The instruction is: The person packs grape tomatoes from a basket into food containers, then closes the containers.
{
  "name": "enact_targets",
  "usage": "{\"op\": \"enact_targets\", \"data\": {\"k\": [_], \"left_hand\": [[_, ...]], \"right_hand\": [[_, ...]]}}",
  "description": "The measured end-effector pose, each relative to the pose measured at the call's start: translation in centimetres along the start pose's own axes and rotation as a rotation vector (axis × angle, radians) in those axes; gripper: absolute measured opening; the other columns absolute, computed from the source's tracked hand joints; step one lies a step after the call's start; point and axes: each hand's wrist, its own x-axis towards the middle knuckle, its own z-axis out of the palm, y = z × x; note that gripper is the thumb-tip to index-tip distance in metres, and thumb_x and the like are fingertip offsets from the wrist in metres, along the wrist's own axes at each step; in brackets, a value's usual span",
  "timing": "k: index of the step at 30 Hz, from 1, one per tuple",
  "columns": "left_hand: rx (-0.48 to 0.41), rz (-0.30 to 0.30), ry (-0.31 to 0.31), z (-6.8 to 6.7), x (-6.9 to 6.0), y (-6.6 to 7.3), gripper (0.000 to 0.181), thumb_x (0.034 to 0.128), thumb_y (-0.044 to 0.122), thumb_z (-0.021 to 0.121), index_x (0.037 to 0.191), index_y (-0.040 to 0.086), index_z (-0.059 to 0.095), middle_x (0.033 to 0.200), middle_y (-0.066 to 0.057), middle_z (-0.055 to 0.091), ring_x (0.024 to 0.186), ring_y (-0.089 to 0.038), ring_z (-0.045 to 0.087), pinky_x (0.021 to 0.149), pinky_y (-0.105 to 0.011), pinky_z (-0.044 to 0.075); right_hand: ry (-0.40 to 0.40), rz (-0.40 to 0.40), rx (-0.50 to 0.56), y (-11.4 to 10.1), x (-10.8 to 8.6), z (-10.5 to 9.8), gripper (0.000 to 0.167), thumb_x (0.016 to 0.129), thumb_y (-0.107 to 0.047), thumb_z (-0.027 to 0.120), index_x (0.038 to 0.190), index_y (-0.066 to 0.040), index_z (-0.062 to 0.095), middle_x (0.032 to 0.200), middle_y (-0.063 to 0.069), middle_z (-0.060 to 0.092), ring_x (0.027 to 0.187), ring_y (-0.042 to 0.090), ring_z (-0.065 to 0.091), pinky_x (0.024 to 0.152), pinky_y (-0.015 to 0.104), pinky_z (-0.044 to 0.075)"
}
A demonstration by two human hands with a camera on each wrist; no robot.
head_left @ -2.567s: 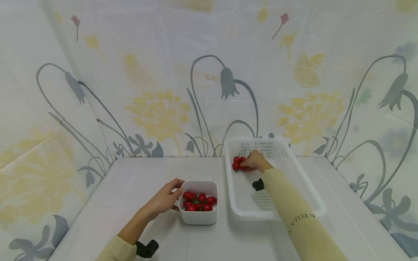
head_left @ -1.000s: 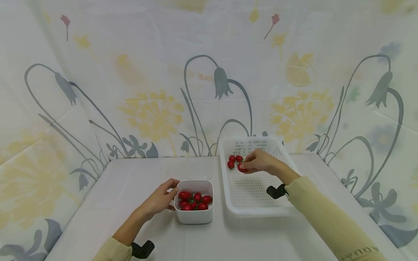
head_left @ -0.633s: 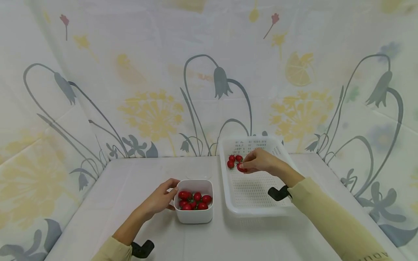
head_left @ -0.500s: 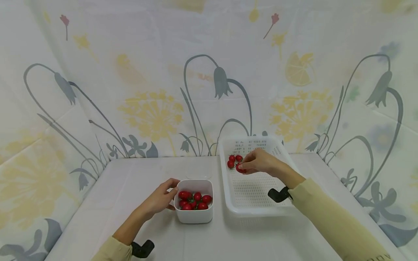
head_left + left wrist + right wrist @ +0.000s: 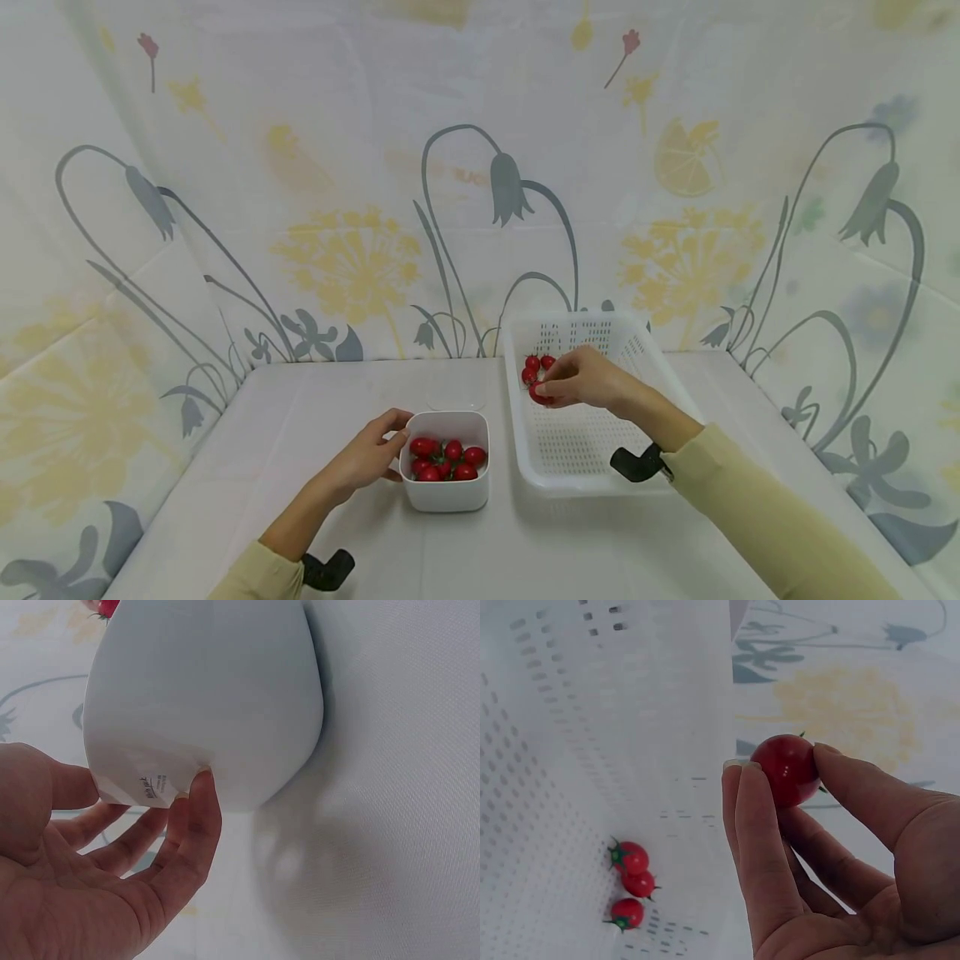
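My right hand [image 5: 592, 382] pinches a red cherry tomato [image 5: 786, 771] between thumb and fingertips, lifted over the left part of a white perforated basket [image 5: 558, 483]. Behind it in the basket lie three more cherry tomatoes [image 5: 634, 859] with green stems. At left, my left hand [image 5: 367, 457] grips the left side of a white square container [image 5: 447, 497], thumb at the rim and fingers against the outer wall. Several cherry tomatoes [image 5: 452, 451] fill the bottom of that container. The left wrist view shows small printing on its side but not its inside.
A clear, round-cornered lid-like piece [image 5: 457, 403] lies just behind the container, hard to make out. The white table [image 5: 300, 417] ends at a flower-printed cloth [image 5: 360, 267] behind and at both sides. The basket stands to the right of the container.
My right hand has taken one tomato from the group in the basket and brought it slightly left and nearer to me. My left hand still holds the container in place.
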Motion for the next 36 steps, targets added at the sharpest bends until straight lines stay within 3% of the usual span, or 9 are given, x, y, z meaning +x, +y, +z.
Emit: {"op": "enact_targets", "data": {"k": [12, 24, 32, 36], "left_hand": [[-0.002, -0.003, -0.001, 0.0, 0.1, 0.0, 0.033, 0.1087, 0.015, 0.047, 0.139, 0.003, 0.051, 0.138, -0.021, 0.054, 0.097, -0.029, 0.066, 0.074, -0.043, 0.064], [-0.009, -0.005, -0.005, 0.0, 0.0, -0.2, 0.033, 0.1090, 0.015, 0.046, 0.139, 0.002, 0.051, 0.137, -0.021, 0.054, 0.097, -0.030, 0.065, 0.074, -0.043, 0.064], [-0.013, -0.008, 0.009, 0.2, 0.0, 0.0, 0.032, 0.1088, 0.015, 0.047, 0.138, 0.003, 0.052, 0.138, -0.020, 0.054, 0.101, -0.032, 0.065, 0.075, -0.044, 0.064], [-0.009, 0.000, 0.009, 0.2, -0.1, 0.0, 0.032, 0.1089, 0.014, 0.047, 0.138, 0.002, 0.051, 0.137, -0.020, 0.054, 0.104, -0.034, 0.065, 0.075, -0.044, 0.064]], "right_hand": [[0.037, -0.040, 0.026, -0.5, -0.3, 3.3, 0.022, 0.095, -0.013, 0.072, 0.105, 0.006, 0.073, 0.102, 0.016, 0.070, 0.092, 0.031, 0.075, 0.090, 0.038, 0.060], [0.005, -0.127, 0.047, -1.9, 0.5, 7.5, 0.019, 0.095, -0.015, 0.072, 0.101, 0.003, 0.073, 0.096, 0.011, 0.075, 0.090, 0.030, 0.075, 0.084, 0.037, 0.062], [0.046, -0.134, -0.025, -2.3, 1.4, 9.8, 0.015, 0.093, -0.015, 0.074, 0.096, 0.001, 0.074, 0.090, 0.007, 0.073, 0.082, 0.024, 0.074, 0.076, 0.035, 0.063], [0.079, -0.156, -0.122, -2.3, 2.1, 11.1, 0.015, 0.092, -0.017, 0.075, 0.092, -0.002, 0.075, 0.088, 0.003, 0.072, 0.079, 0.016, 0.068, 0.069, 0.029, 0.060]]}}
